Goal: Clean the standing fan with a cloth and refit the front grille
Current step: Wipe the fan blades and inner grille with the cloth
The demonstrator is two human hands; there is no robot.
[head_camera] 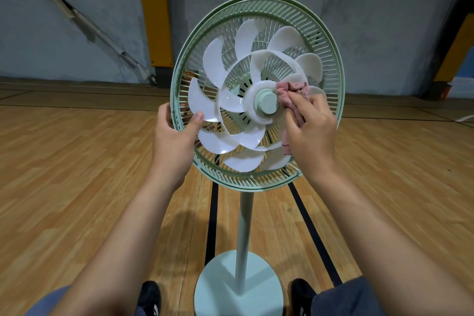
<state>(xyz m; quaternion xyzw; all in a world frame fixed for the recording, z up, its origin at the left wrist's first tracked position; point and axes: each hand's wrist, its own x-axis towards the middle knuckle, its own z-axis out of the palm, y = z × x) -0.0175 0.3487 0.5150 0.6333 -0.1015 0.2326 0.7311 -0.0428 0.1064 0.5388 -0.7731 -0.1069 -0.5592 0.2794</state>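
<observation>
A pale green standing fan (245,226) faces me with its front grille off, so the white blades (214,59) and the green hub cap (268,101) are bare inside the rear grille (331,59). My left hand (174,133) grips the rear grille's left rim, thumb lying on a blade tip. My right hand (310,131) holds a bunched pink cloth (289,91) against the blades just right of the hub cap. The front grille is not in view.
The fan's round base (218,287) stands on a wooden floor (77,174) with black lines, between my two dark shoes (150,295). A grey wall with yellow padding (156,25) is behind the fan.
</observation>
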